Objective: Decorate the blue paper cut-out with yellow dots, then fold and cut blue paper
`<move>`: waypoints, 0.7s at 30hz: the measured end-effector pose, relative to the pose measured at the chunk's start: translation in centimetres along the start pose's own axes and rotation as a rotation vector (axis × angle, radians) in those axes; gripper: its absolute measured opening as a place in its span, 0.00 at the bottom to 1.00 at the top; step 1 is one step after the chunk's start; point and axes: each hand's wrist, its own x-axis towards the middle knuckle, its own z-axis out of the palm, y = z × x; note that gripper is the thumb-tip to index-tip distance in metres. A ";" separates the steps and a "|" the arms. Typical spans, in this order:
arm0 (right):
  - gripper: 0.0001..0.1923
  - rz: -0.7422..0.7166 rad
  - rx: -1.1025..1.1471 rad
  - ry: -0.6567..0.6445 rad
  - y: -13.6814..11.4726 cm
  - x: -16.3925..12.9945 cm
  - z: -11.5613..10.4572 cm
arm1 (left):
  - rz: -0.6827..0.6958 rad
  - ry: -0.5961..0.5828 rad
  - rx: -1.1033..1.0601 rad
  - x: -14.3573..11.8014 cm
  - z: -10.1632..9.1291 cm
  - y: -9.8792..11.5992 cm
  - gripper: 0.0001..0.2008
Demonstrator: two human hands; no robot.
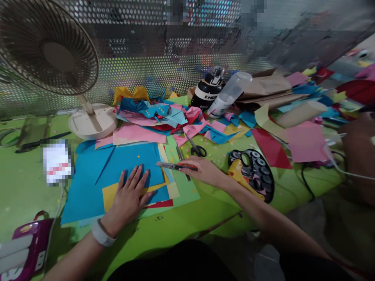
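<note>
My left hand (131, 191) lies flat with fingers spread on a stack of coloured paper, pressing on blue paper (88, 187) and a yellow sheet (109, 195). In my right hand (202, 170) is a utility knife (175, 166), its blade pointing left over the right edge of the blue sheets. Light green paper (187, 191) and a bit of red paper (164, 203) stick out below the stack. Just beyond the knife lie black-handled scissors (198, 150) and a thin metal ruler-like strip (179, 154).
A fan (92, 121) stands at the back left beside crumpled paper scraps (140, 117). Behind are a black bottle (206, 91) and a clear-and-white bottle (228, 95). A yellow glue gun (238, 173) rests on a black palette (265, 171). Another person's arm (359, 152) is at far right.
</note>
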 end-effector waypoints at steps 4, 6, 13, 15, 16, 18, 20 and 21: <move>0.21 0.008 -0.012 -0.060 0.2 -0.2 -0.4 | -0.005 -0.011 0.005 0.1 -0.3 0.1 0.31; 0.24 0.007 -0.003 -0.105 0.2 -0.3 -0.6 | -0.007 -0.015 0.010 0.1 -0.4 0.1 0.31; 0.24 -0.042 0.022 -0.195 -0.3 -0.7 -0.8 | -0.013 -0.023 -0.013 0.1 -0.4 0.1 0.32; 0.25 -0.086 -0.015 -0.242 -1.0 -1.1 -0.9 | -0.011 -0.028 -0.023 0.2 -0.4 0.1 0.32; 0.25 -0.101 -0.054 -0.252 -1.3 -1.3 -0.9 | -0.010 -0.032 -0.027 0.2 -0.4 0.1 0.32; 0.24 -0.138 -0.164 -0.243 -1.8 -1.6 -0.9 | -0.006 -0.041 -0.039 0.2 -0.5 0.2 0.33; 0.22 -0.180 -0.289 -0.200 -2.2 -1.9 -0.6 | -0.006 -0.049 -0.050 0.3 -0.5 0.2 0.35; 0.22 -0.200 -0.352 -0.169 -2.3 -1.9 -0.5 | -0.005 -0.051 -0.053 0.3 -0.5 0.2 0.35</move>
